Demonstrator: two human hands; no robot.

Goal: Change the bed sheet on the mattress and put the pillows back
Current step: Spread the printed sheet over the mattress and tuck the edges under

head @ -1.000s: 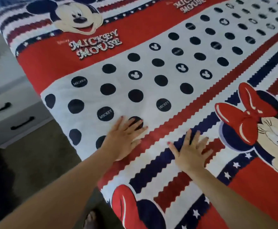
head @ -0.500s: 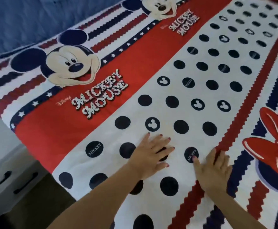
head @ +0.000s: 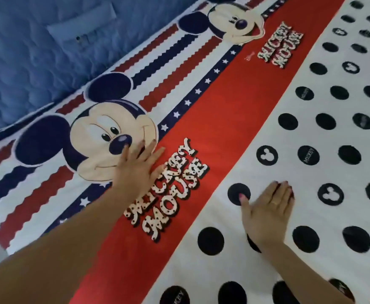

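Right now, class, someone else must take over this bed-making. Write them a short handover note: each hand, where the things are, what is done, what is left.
Left hand: flat on the sheet, fingers spread over the printed face and red band.
Right hand: flat on the dotted white part, fingers together.
Sheet: spread over the mattress, whose blue quilted surface shows bare along the far edge.
Done: sheet laid out and mostly flat.
Left: cover that bare strip, smooth out, put pillows back; none are in view.
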